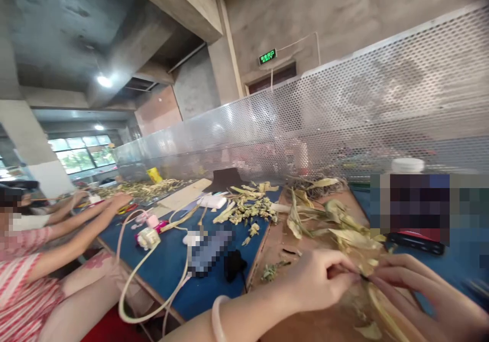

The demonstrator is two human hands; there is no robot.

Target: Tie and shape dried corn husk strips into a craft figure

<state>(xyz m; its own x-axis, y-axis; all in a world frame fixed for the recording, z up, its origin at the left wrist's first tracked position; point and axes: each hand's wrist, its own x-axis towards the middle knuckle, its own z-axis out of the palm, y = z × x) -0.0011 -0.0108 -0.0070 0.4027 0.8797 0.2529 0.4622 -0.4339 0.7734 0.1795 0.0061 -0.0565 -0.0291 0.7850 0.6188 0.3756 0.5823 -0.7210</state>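
Note:
My left hand (324,281), with a pale bangle on its wrist, reaches in from the bottom middle, fingertips pinched on a small dark piece (362,277). From the right, my right hand (424,293) closes its fingertips on the same dark piece, nearly touching the left fingertips. A pale dried strip (382,314) hangs just below the fingers. Beyond the hands, dried yellowish leaves (340,217) lie on the brown board (275,255). A small green leafy bit (270,272) rests left of my left hand.
A blue tabletop (171,268) at left holds a looped white cable, a white power bank, a black item and knotted dried pieces (255,210). A co-worker in red stripes (26,281) sits at far left. A perforated metal screen (260,133) stands behind.

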